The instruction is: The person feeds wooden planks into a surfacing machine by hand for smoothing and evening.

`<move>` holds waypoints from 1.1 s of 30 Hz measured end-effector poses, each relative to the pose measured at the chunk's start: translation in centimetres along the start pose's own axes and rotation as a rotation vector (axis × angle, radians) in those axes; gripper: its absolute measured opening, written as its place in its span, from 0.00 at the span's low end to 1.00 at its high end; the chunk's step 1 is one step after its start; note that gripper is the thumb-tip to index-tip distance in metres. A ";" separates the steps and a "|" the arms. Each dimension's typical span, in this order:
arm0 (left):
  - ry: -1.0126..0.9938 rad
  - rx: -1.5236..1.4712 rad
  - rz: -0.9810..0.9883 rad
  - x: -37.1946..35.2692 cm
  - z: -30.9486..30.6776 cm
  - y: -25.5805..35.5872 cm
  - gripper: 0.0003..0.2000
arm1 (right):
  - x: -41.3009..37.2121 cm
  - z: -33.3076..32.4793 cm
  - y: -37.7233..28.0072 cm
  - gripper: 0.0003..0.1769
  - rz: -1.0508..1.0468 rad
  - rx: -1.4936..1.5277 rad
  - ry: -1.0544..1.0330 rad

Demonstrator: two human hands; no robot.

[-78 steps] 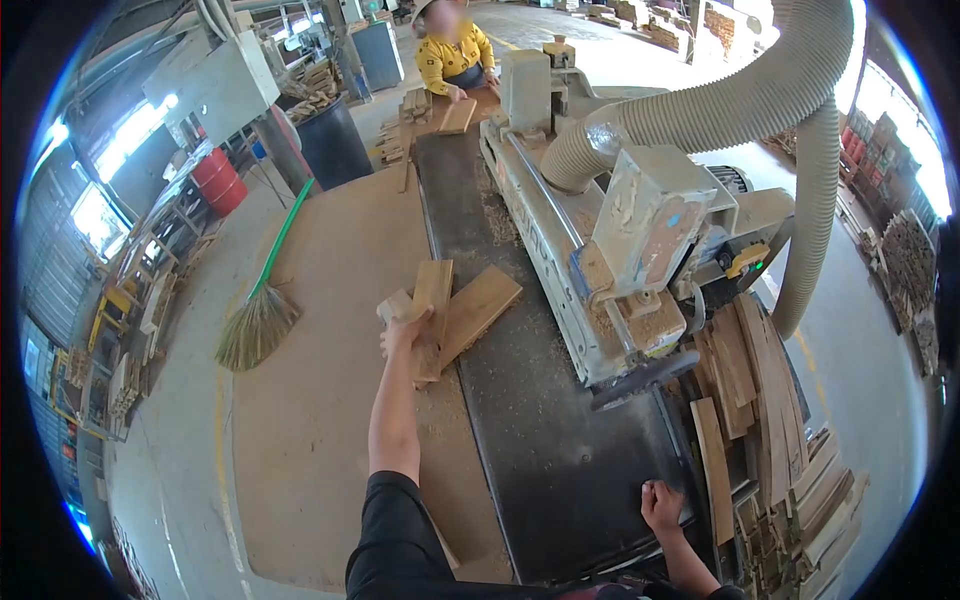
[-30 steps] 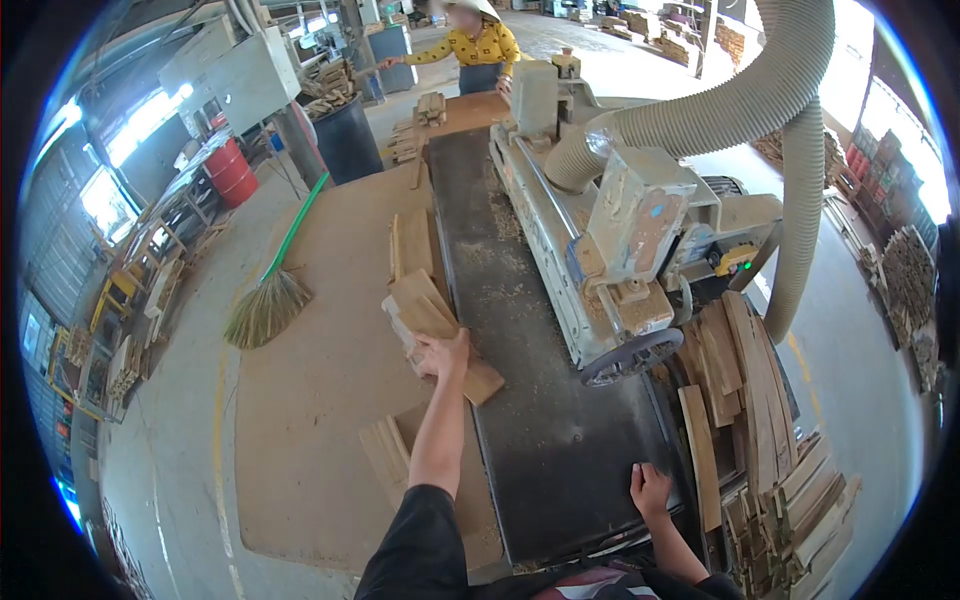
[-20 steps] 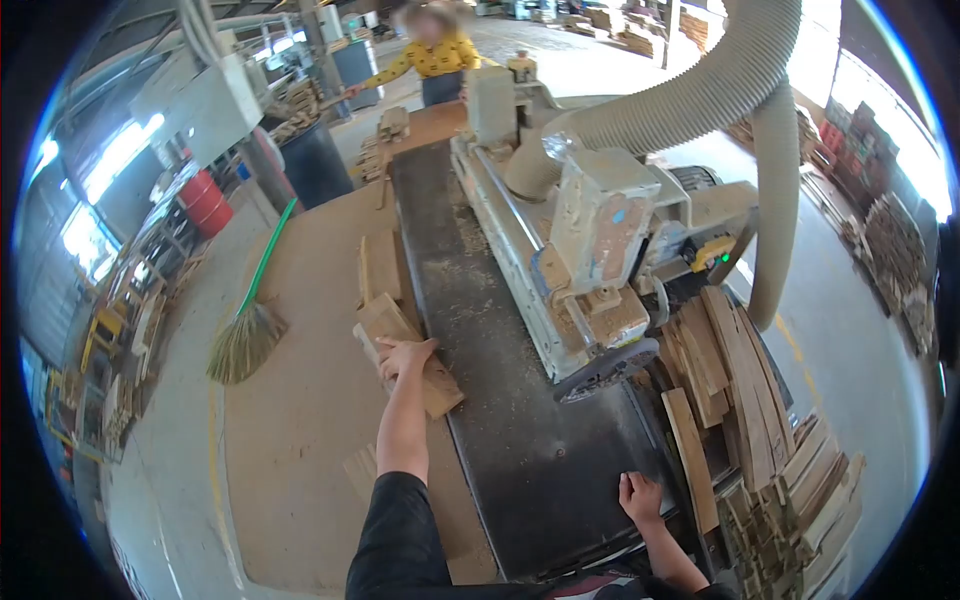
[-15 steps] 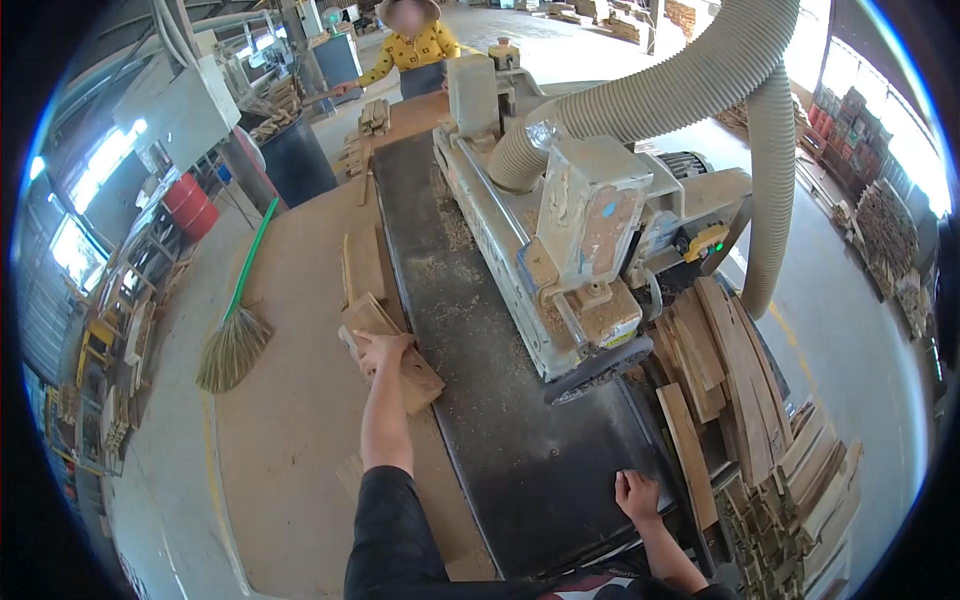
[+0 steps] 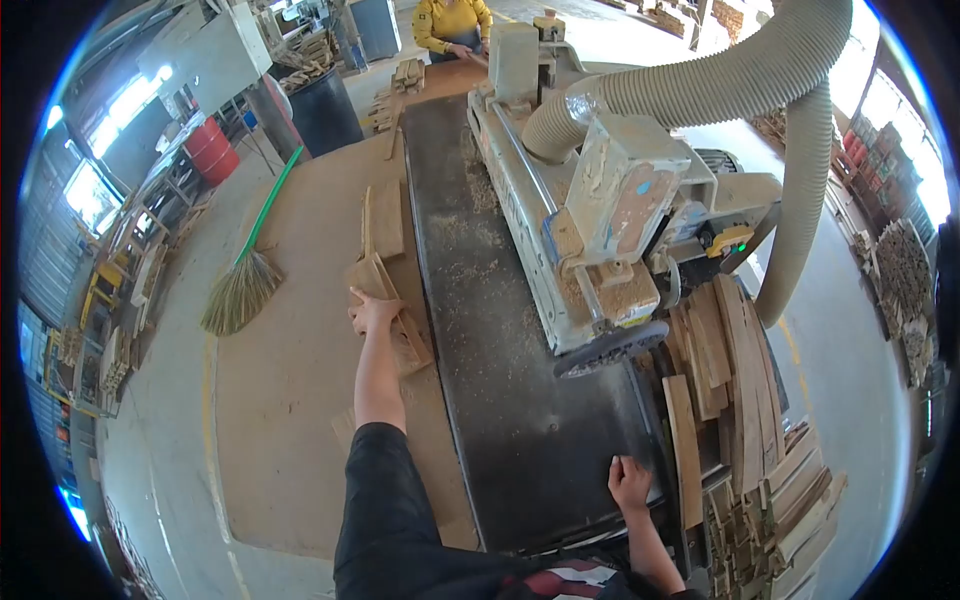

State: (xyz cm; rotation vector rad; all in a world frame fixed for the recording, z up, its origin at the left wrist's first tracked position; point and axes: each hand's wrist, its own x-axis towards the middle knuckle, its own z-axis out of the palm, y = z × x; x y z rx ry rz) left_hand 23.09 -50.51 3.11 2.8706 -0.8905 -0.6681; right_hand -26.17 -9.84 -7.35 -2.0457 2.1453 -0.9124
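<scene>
My left hand reaches forward over the brown board and grips a wooden piece, its fingers over the near left edge. Just beyond it lie flat wooden boards, beside the black belt. My right hand is closed over the near right part of the belt; whether anything small is inside the fingers is hidden. A machine dusted with wood shavings spans the belt ahead.
A green-handled broom lies left on the board. Stacked wood pieces stand right of the belt. A thick ribbed hose arches over the machine. A person in yellow stands at the far end. A dark bin is far left.
The view has shifted, with the machine now further right and lower-placed things higher. The wood under my left hand has turned slightly. The far person's hands have come together near the belt's end.
</scene>
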 end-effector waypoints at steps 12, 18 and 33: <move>0.061 0.015 0.013 -5.7 0.4 -8.7 0.73 | 0.4 -0.9 -0.9 0.06 0.057 0.097 0.025; 0.100 0.008 -0.023 -11.1 1.1 -15.1 0.72 | 0.4 -0.5 -0.7 0.07 0.038 0.102 0.038; 0.295 -0.120 0.353 -16.1 4.6 -23.3 0.61 | 0.1 -1.0 -1.2 0.11 0.128 0.300 -0.004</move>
